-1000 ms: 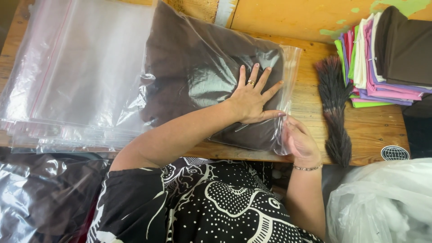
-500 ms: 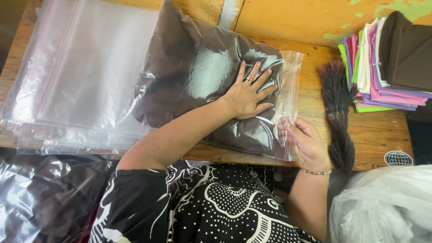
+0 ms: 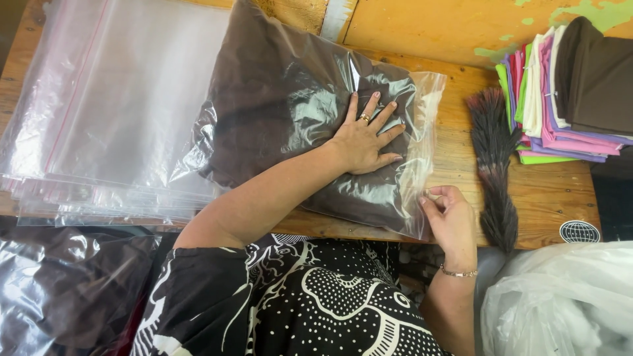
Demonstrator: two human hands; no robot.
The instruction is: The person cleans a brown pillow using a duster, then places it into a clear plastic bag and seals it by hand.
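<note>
On a worn wooden table (image 3: 461,165) set against a yellow painted wall, a clear plastic bag stuffed with dark brown fabric (image 3: 290,112) lies at centre, its open mouth toward the right. The left hand (image 3: 366,140), fingers spread flat and not gripping, presses down on the bag near that end. The right hand (image 3: 450,214) pinches the bag's lower right edge, thumb and fingers closed on the clear plastic at the seal strip. Left of the bag, partly under it, a stack of empty clear plastic bags (image 3: 105,112) covers that side of the table. Just right of the bag lies a dark feather duster with reddish tips (image 3: 494,165), and beyond it a pile of folded cloth in green, pink, white, purple and brown (image 3: 567,92). A white crumpled plastic sack (image 3: 560,303) sits at lower right, and dark fabric under shiny plastic (image 3: 66,290) at lower left.
</note>
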